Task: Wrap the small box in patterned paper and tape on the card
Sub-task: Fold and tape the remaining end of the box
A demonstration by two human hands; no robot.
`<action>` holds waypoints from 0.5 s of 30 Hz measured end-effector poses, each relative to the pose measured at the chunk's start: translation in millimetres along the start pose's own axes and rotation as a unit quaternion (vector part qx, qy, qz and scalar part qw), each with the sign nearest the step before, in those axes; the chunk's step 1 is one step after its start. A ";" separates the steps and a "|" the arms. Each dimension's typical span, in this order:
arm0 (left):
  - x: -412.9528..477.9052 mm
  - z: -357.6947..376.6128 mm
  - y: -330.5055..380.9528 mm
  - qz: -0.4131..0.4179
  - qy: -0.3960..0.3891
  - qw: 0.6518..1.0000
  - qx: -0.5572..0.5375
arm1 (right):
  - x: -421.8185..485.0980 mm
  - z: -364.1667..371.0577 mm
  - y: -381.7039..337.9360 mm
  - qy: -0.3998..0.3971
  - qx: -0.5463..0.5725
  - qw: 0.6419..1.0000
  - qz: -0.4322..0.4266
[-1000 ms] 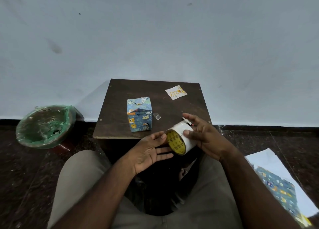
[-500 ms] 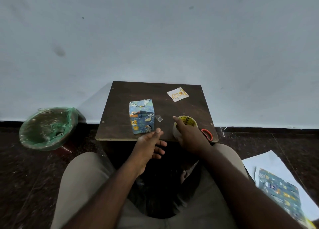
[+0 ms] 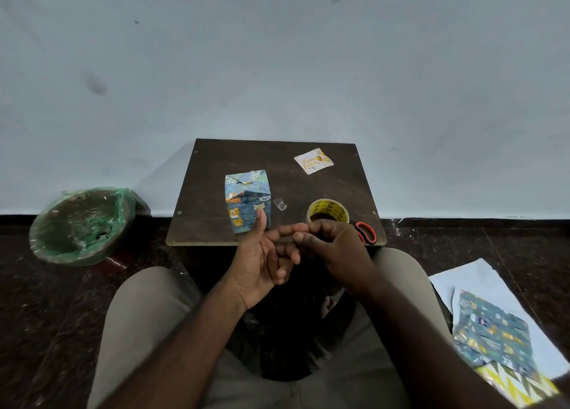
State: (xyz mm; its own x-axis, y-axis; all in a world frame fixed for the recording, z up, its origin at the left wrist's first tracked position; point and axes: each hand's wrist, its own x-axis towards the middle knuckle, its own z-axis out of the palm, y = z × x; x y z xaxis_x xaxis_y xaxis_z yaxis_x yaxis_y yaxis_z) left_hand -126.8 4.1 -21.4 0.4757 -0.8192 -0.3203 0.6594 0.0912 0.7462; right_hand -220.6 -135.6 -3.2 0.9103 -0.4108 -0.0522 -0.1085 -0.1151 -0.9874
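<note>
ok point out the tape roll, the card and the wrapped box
tape roll (image 3: 328,206), head view, yellow inner wall
card (image 3: 313,161), head view, middle of printed face
wrapped box (image 3: 246,203), head view, front patterned side

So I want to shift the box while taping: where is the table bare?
Bare wood lies left of the wrapped box, up to the left edge of the table; along the far edge between box and card; and between card and tape roll. The near edge toward the right corner is crowded: tape roll, scissors, left hand, right hand.
</note>
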 end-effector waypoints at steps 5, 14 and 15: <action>-4.0 -0.9 5.5 -0.014 -0.024 0.998 -0.057 | 4.4 -2.6 0.4 -0.021 -0.002 0.999 -0.026; -6.1 -1.5 8.7 -0.015 -0.020 0.996 -0.085 | 9.9 -14.9 4.7 0.006 -0.008 0.999 -0.035; -5.9 -1.7 9.0 -0.014 -0.019 0.996 -0.085 | 10.8 -16.3 5.7 0.012 0.012 0.999 -0.031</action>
State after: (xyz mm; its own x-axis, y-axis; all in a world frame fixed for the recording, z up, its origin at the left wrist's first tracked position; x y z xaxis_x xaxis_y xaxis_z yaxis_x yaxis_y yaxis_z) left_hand -122.7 10.7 -13.8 0.4362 -0.8431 -0.3144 0.7619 0.1601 0.6276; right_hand -217.9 -155.4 -6.9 0.9052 -0.4248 0.0131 -0.0415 -0.1189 -0.9920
